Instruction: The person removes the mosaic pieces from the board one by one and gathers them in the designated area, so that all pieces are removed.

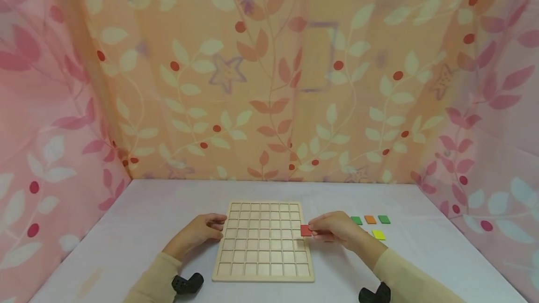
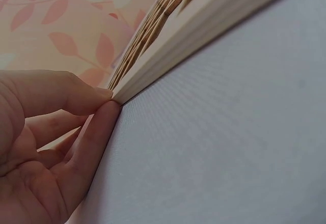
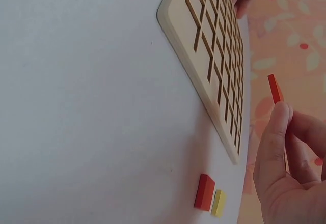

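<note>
A pale wooden grid board (image 1: 264,242) lies on the white table between the hands. At its left edge my left hand (image 1: 202,229) holds on, with the thumb (image 2: 66,91) and a fingertip meeting at the rim in the left wrist view. My right hand (image 1: 338,228) pinches a thin red square tile (image 1: 305,230) between thumb and fingers. In the head view this tile overlaps the board's right edge; the right wrist view shows it raised above the board.
Right of the right hand lie green (image 1: 384,219), orange (image 1: 370,219) and yellow (image 1: 378,234) tiles, with another green tile (image 1: 356,220) beside the wrist. The right wrist view shows a red tile (image 3: 204,192) on the table. Patterned curtains (image 1: 269,106) enclose the table.
</note>
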The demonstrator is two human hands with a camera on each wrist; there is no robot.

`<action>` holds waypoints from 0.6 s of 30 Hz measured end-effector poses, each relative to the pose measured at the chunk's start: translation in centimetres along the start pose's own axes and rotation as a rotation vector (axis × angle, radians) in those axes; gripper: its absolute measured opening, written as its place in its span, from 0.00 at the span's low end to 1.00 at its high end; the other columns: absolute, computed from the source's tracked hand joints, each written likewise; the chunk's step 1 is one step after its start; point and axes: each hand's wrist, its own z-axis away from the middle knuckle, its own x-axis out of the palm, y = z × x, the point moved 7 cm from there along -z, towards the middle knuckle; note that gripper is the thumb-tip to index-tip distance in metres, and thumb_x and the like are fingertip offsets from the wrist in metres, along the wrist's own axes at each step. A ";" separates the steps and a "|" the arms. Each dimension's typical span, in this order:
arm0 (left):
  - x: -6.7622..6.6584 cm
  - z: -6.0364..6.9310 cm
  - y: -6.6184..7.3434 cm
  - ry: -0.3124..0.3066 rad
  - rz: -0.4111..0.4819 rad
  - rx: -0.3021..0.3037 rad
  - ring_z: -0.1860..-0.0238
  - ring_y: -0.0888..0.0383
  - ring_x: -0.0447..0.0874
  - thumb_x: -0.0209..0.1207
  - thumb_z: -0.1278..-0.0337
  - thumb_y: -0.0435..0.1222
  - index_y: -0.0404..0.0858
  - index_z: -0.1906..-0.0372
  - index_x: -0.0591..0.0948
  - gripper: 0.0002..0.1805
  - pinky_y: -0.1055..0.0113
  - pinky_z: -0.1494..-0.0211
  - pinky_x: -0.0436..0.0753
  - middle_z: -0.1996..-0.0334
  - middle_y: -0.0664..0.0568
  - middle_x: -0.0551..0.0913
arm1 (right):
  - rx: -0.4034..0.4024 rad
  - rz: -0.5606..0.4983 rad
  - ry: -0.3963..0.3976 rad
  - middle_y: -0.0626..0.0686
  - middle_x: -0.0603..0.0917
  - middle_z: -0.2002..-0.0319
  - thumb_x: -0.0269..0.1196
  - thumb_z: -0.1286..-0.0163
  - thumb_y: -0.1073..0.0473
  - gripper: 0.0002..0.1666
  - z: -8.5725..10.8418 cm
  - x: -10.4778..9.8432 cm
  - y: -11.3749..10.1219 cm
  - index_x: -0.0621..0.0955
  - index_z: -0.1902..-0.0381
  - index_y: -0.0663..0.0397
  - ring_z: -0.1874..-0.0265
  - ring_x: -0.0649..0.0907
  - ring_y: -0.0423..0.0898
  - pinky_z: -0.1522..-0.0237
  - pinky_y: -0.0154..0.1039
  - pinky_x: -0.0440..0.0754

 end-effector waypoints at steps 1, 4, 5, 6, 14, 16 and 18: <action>0.0 0.0 0.1 -0.011 0.003 0.009 0.56 0.57 0.79 0.67 0.53 0.24 0.26 0.38 0.75 0.32 0.66 0.57 0.84 0.54 0.43 0.83 | 0.006 -0.002 0.005 0.54 0.88 0.68 0.67 0.36 0.63 0.16 0.0 -0.2 0.1 0.85 0.53 0.68 0.75 0.84 0.42 0.63 0.36 0.87; 0.0 -0.2 0.2 -0.020 0.012 0.012 0.57 0.58 0.79 0.66 0.54 0.24 0.26 0.38 0.76 0.32 0.67 0.58 0.84 0.56 0.44 0.83 | 0.006 -0.001 0.010 0.54 0.88 0.68 0.67 0.36 0.63 0.17 0.1 -0.7 0.2 0.85 0.52 0.68 0.74 0.84 0.42 0.63 0.36 0.87; -0.1 -0.2 0.2 -0.015 0.015 0.008 0.57 0.58 0.79 0.66 0.54 0.24 0.26 0.38 0.76 0.32 0.67 0.58 0.84 0.56 0.45 0.82 | 0.004 0.001 0.013 0.54 0.88 0.68 0.67 0.36 0.63 0.17 0.0 -0.9 0.2 0.84 0.52 0.68 0.74 0.84 0.42 0.63 0.36 0.87; -0.1 -0.3 0.3 -0.007 0.019 0.001 0.57 0.57 0.78 0.66 0.54 0.24 0.27 0.38 0.76 0.32 0.67 0.58 0.84 0.57 0.44 0.82 | 0.003 0.002 0.020 0.54 0.88 0.68 0.67 0.36 0.62 0.16 0.0 -1.0 0.1 0.85 0.52 0.68 0.74 0.84 0.42 0.63 0.36 0.87; -0.1 0.0 0.8 0.008 0.010 0.011 0.57 0.57 0.78 0.65 0.55 0.23 0.26 0.38 0.75 0.32 0.66 0.58 0.83 0.53 0.41 0.82 | 0.008 0.019 0.069 0.54 0.87 0.69 0.67 0.36 0.62 0.15 -0.3 -2.2 0.7 0.85 0.55 0.66 0.74 0.84 0.43 0.64 0.36 0.87; 0.0 0.1 0.6 0.000 0.008 0.015 0.57 0.57 0.78 0.66 0.55 0.23 0.26 0.38 0.75 0.32 0.66 0.58 0.83 0.53 0.41 0.82 | 0.001 0.037 0.068 0.54 0.87 0.69 0.68 0.36 0.62 0.15 -0.3 -2.5 1.0 0.85 0.55 0.68 0.74 0.84 0.42 0.64 0.36 0.87; -0.1 0.1 0.4 -0.001 0.011 0.012 0.56 0.57 0.78 0.66 0.55 0.23 0.26 0.38 0.75 0.32 0.66 0.58 0.83 0.54 0.42 0.82 | -0.005 0.046 0.072 0.53 0.86 0.69 0.68 0.37 0.63 0.14 -0.4 -2.9 1.1 0.85 0.56 0.67 0.74 0.83 0.42 0.64 0.35 0.86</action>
